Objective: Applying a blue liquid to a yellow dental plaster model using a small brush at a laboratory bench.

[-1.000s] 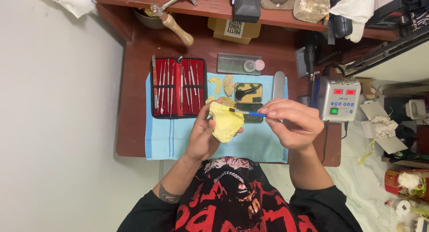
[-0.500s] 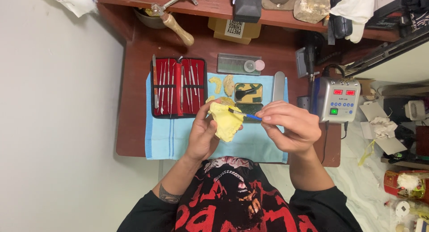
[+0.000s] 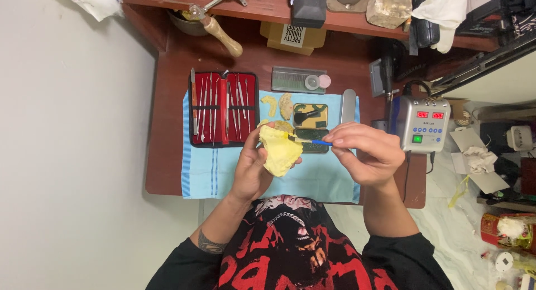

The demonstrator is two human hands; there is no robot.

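My left hand (image 3: 251, 170) holds a pale yellow cast block (image 3: 279, 150) above a light blue cloth (image 3: 212, 173) on a reddish wooden desk (image 3: 167, 128). My right hand (image 3: 365, 153) pinches a thin blue-handled tool (image 3: 312, 141) whose tip touches the top of the yellow block. Just behind the hands lies a small open dark tin (image 3: 310, 116), and two small yellow curved pieces (image 3: 277, 105) rest on the cloth.
An open red case of metal hand instruments (image 3: 223, 108) lies left on the cloth. A grey control box with red displays (image 3: 423, 124) stands at the right. A clear box (image 3: 297, 79), a metal file (image 3: 348, 106), a wooden-handled tool (image 3: 222, 35) and a cluttered shelf sit behind.
The hands and yellow block have stayed almost in place; the blue-handled tool's tip has shifted slightly on the block.
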